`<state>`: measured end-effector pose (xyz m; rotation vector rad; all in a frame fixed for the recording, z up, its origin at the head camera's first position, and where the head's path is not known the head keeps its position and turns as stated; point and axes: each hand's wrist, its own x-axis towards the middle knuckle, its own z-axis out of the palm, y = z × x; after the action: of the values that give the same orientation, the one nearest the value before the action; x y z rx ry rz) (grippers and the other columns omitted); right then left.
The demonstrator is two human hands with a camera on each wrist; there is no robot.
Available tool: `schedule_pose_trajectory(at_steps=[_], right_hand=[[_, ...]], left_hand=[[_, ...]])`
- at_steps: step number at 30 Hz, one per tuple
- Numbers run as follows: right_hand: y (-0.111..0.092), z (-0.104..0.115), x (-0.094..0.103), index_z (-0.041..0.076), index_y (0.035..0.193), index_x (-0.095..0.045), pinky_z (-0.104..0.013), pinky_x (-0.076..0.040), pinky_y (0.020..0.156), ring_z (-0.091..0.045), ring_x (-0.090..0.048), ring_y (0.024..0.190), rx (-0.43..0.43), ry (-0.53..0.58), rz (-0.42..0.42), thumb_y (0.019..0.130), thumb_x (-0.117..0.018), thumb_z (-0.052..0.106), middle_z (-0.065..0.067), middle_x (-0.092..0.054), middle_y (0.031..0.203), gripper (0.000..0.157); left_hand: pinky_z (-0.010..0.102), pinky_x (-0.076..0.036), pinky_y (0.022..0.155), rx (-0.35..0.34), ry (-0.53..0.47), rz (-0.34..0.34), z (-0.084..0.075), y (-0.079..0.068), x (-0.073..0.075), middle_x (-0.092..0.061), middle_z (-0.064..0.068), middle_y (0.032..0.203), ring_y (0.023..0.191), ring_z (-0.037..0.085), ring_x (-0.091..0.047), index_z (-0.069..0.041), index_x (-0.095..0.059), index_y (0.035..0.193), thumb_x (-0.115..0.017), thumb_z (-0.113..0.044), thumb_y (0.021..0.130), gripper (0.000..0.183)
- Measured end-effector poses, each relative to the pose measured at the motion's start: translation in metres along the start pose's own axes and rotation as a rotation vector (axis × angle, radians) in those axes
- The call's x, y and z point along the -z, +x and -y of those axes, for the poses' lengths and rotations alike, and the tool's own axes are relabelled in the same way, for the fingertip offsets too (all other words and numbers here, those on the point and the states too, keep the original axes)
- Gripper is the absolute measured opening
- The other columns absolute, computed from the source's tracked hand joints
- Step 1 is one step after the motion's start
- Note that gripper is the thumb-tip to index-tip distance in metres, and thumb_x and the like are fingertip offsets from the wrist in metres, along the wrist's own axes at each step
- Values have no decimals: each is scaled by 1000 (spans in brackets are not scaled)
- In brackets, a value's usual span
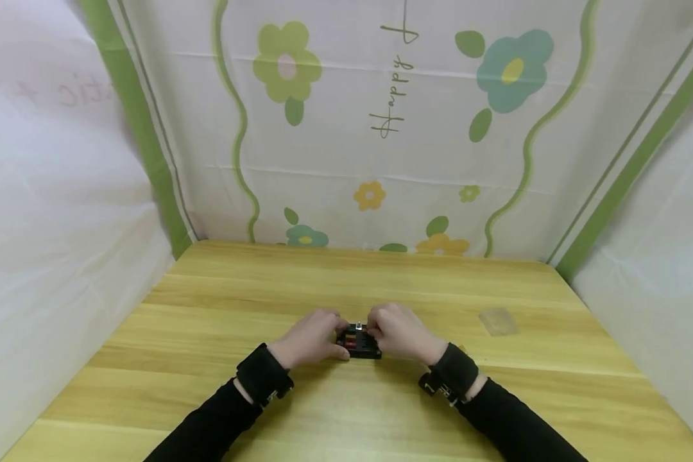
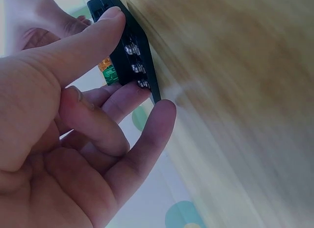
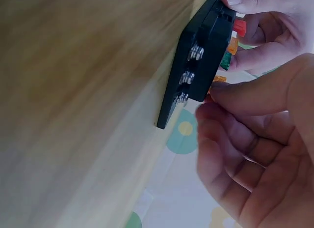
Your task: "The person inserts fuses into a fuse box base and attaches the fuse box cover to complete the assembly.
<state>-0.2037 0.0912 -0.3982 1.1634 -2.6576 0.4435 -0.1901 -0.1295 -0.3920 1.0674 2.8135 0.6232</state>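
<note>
A black fuse block [image 1: 366,350] stands on the table between both hands, with metal screw terminals [image 3: 186,77] along its side. Red, orange and green blade fuses [image 3: 232,45] sit in a row on its top. My left hand [image 1: 313,337] grips the block's left end, the thumb [image 2: 105,34] on its near side and fingers at the far side. Thumb and forefinger of my right hand [image 1: 403,332] pinch a small orange blade fuse [image 3: 219,78] close over the other end of the block. Most of that fuse is hidden by the fingertips.
A thin see-through square [image 1: 498,321] lies on the wooden table [image 1: 265,282] to the right. Something small and orange [image 1: 463,348] shows just beyond the right wrist. Printed white cloth [image 1: 335,147] hangs behind the table and at both sides.
</note>
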Motion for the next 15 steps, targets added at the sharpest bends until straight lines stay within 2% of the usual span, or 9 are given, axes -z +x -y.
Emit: schedule_pose_trajectory(at_steps=[6,15], right_hand=[[0,1,4,18,73,-62,-19,-38,52,-5,-46,59,6,-6,40,82,-63,5,11,-51,72,15],[3,-2,13,17,76,-64,-19,-38,53,-4,-46,58,43,4,107,86,-64,8,12,-53,72,13]], left_hand=[[24,-39,67,20,-4,7,-1,0,0,-60,-4,93,76,9,-49,-10,-68,112,-79,-35,76,46],[24,-39,68,18,-11,-2,-1,0,2,-60,-3,93,75,10,-49,-9,-68,112,-80,-34,75,46]])
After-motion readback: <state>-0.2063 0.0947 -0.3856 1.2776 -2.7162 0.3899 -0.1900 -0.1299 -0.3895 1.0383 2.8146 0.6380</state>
